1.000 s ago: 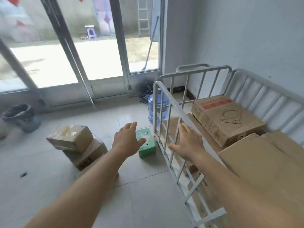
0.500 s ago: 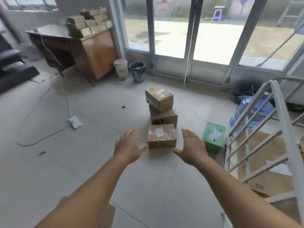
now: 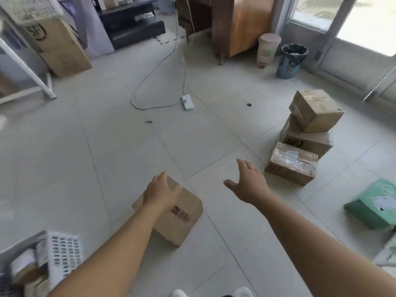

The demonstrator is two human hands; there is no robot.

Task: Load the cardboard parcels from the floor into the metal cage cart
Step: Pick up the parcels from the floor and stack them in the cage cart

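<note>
The tiled floor (image 3: 192,133) carries everything, with the small cardboard parcel (image 3: 180,219) near the bottom centre as the landmark. Up and right of it, well apart, stand three more parcels (image 3: 308,133); the cage cart is not in view. The person's left hand (image 3: 162,192) lies spread on the parcel's far left top corner, not clenched. The right hand (image 3: 249,184) hovers open beside its right, empty, so the left is nearer.

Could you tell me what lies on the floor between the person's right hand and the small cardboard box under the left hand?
Nothing: the head view shows only bare grey floor tile between the open right hand and the small brown cardboard box.
</note>
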